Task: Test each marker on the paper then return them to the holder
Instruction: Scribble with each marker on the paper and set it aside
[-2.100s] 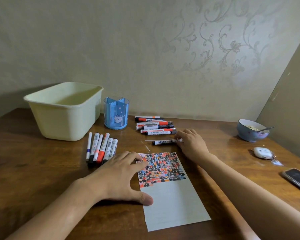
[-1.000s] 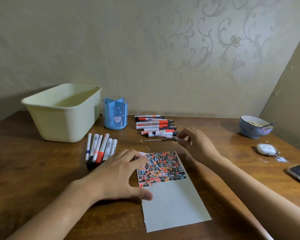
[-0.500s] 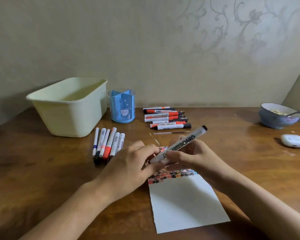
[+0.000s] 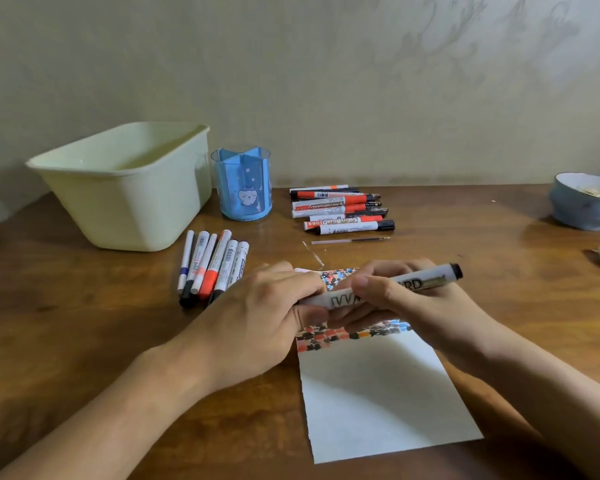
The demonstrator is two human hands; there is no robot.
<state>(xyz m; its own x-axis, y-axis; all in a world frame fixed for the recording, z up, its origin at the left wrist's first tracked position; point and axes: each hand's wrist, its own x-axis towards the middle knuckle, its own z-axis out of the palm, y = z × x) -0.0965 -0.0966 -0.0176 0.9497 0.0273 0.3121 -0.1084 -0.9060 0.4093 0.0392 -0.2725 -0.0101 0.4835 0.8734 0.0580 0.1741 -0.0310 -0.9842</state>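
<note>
Both hands on one white marker (image 4: pixel 388 289) held level above the paper (image 4: pixel 378 393). Left hand (image 4: pixel 257 320) grips the cap end, right hand (image 4: pixel 406 299) pinches the barrel. Holder (image 4: pixel 242 188) stands well behind, looks empty. Risk: cap pops off hard, tip smears fingers or the clean paper; nothing pins the sheet.

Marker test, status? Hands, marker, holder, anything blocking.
Left hand and right hand both grip one whiteboard marker above the paper. Holder looks empty. Nothing in the way.
</note>
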